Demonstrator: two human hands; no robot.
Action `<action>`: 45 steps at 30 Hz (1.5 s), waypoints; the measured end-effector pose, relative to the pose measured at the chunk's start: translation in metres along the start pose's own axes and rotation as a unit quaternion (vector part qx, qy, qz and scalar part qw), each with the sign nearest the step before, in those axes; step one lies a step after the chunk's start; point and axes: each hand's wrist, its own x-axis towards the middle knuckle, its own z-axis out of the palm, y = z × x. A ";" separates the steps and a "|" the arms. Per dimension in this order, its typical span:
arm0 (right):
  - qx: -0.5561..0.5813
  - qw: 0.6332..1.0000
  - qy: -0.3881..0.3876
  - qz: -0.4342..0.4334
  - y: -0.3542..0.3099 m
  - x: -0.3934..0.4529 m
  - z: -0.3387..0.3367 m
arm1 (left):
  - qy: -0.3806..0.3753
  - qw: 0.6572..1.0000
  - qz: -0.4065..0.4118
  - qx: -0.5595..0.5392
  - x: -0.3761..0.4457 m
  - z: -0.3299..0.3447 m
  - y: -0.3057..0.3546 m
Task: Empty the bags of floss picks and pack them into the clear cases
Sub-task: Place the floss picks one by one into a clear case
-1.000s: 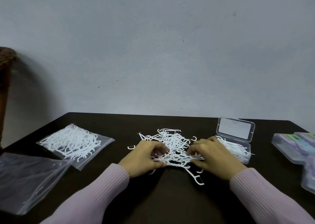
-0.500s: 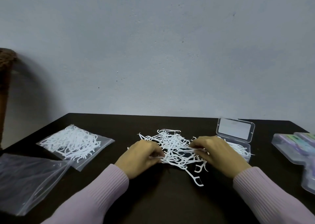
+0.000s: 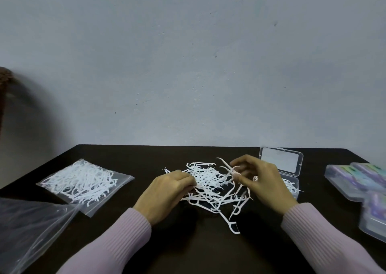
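A loose pile of white floss picks [image 3: 208, 182] lies on the dark table [image 3: 129, 154] between my hands. My left hand [image 3: 167, 190] rests on the pile's left edge, fingers curled down into the picks. My right hand [image 3: 261, 182] is raised just above the pile's right side and pinches a few picks between thumb and fingers. Behind it stands a clear case [image 3: 281, 162] with its lid up and some picks inside, partly hidden by that hand. A sealed bag of floss picks [image 3: 83, 182] lies at the left.
An empty clear plastic bag [image 3: 31, 227] lies at the near left corner. Several closed cases with coloured contents [image 3: 359, 179] are stacked at the right edge. A grey wall rises right behind the table. A brown object [image 3: 4, 81] shows at the far left.
My right hand has lifted off the pile with a few picks pinched in it. My left hand has stayed on the pile's left side.
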 end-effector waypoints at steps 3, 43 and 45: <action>0.060 0.998 0.020 0.021 -0.003 0.001 -0.008 | 0.015 1.000 -0.019 -0.018 0.003 0.001 0.001; -0.227 0.952 0.001 0.203 0.060 -0.005 -0.095 | 0.155 0.883 -0.263 -0.357 0.131 0.090 0.076; -0.221 0.945 -0.035 0.238 0.061 -0.006 -0.098 | 0.157 0.882 -0.263 -0.359 0.131 0.090 0.076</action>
